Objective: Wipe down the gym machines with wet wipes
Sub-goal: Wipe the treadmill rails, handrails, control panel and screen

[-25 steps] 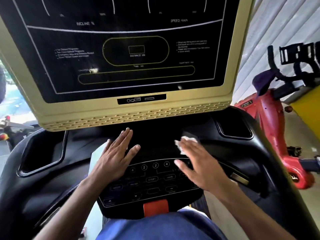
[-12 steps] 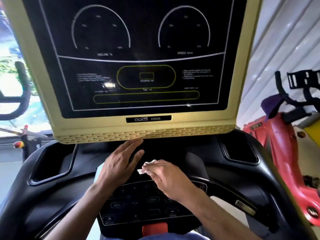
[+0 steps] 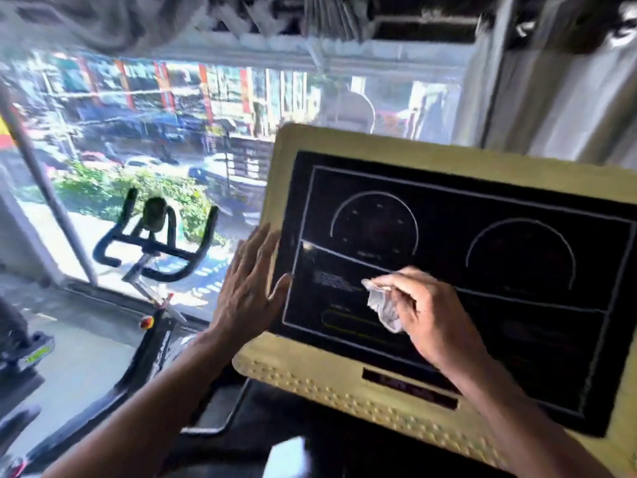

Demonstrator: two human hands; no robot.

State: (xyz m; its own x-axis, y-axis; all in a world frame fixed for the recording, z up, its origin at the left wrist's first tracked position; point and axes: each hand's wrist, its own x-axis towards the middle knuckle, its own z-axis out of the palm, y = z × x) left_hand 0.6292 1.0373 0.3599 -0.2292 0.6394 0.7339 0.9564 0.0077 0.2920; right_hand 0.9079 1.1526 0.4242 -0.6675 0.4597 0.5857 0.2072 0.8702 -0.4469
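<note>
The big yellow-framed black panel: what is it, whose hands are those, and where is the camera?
There is no robot here. A person wears a wide-angle camera on the head, so you look forward and down at their own arms. The panel is a treadmill's display screen, black with two dial outlines, set in a yellow frame. The right hand pinches a crumpled white wet wipe against the screen to clean it. The left hand lies flat, fingers straight, on the frame's left edge. Behind, by the window, stands an exercise bike.

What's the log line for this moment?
stage: wiping screen | right hand: holds wipe on screen | left hand: flat against frame edge
</note>
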